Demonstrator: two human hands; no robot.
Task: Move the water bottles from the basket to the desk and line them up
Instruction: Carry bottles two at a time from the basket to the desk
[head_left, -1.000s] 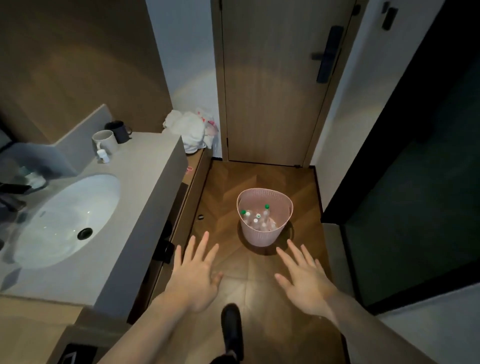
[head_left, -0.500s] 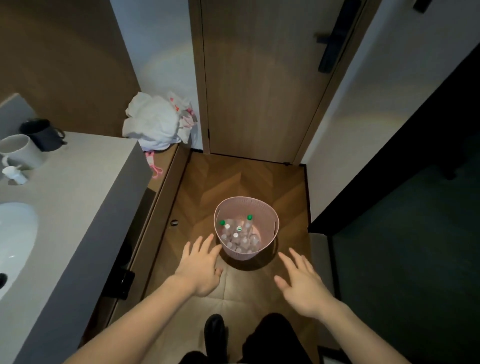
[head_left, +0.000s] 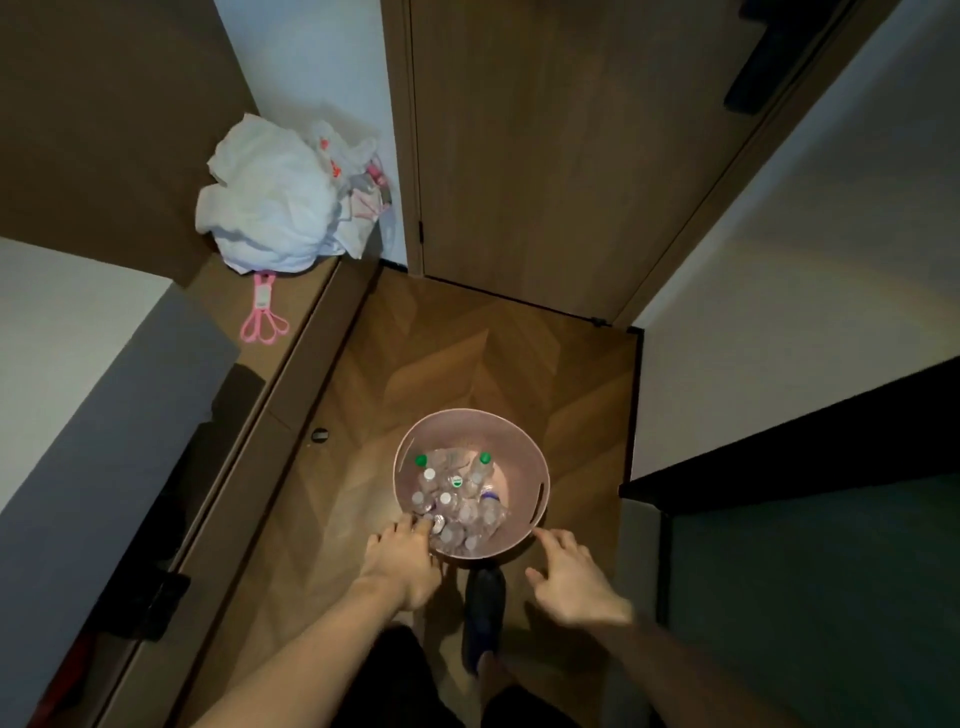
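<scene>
A pink plastic basket (head_left: 537, 467) stands on the wooden floor in front of me. Inside it lie several clear water bottles (head_left: 457, 499) with white and green caps. My left hand (head_left: 402, 564) reaches over the basket's near left rim, its fingertips at the bottles there; the fingers are fairly straight and hold nothing that I can see. My right hand (head_left: 574, 579) hovers just outside the near right rim, fingers spread and empty. The grey countertop (head_left: 62, 364) lies at the left.
A white plastic bag (head_left: 275, 202) and pink scissors (head_left: 262, 317) sit on a low wooden ledge at the left. A closed wooden door (head_left: 561, 156) is straight ahead. A dark glass partition (head_left: 810, 519) bounds the right. My dark shoe (head_left: 483, 613) is near the basket.
I have stepped closer and bent down. Both hands moved forward to the basket; the left now reaches its near rim and the bottles. The sink has left the view.
</scene>
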